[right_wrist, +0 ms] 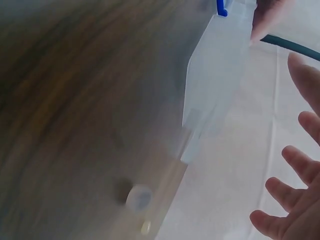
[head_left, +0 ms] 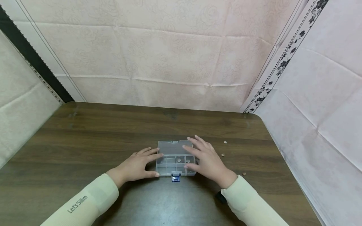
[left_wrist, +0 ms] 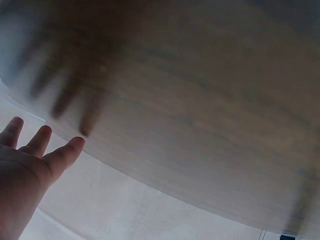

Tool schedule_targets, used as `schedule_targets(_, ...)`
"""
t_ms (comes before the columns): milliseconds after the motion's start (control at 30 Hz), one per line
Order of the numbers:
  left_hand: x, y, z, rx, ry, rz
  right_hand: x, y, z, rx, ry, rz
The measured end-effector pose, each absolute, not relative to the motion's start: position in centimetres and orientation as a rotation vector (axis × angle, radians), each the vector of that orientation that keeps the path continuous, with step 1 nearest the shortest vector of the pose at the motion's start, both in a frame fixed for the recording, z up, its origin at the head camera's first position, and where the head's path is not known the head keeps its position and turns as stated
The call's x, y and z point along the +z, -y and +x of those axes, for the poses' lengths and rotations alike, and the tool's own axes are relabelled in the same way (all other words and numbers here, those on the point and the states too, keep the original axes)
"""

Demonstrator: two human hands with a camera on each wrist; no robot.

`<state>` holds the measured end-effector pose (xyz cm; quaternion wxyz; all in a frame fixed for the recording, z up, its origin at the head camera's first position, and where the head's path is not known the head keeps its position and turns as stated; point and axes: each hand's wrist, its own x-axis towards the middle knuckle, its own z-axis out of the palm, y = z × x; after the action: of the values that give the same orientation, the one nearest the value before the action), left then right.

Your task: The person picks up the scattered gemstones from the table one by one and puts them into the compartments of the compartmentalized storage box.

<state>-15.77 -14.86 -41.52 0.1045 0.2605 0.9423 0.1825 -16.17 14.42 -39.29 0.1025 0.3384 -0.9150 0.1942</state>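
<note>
A clear plastic compartment box [head_left: 170,169] lies on the table with its lid [head_left: 172,148] folded back and a blue latch [head_left: 175,178] at its front. Small round pieces [head_left: 179,160] sit in some of its compartments. My left hand [head_left: 135,165] is at the box's left edge, fingers spread and fairly straight. Over the right side hovers or rests my right hand [head_left: 209,160], its fingers loosely spread; contact cannot be told. In the right wrist view the box [right_wrist: 220,70] appears side-on beside the right hand [right_wrist: 300,200]. The left wrist view shows only the left hand's fingers [left_wrist: 62,155] and the table.
Small round pieces lie loose right of the box: a pale one [head_left: 225,142], another [head_left: 222,154] nearer, and a brownish one [head_left: 244,174] by the right wrist. The wooden table [head_left: 113,125] meets hanging patterned cloth [head_left: 169,62] at the back and sides.
</note>
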Motion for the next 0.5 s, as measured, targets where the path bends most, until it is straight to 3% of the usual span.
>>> schedule_targets(500,-41.5,14.9,-15.7,0.552,-2.774,0.772,-38.9,-18.3,-15.0,0.692,2.754,0.86)
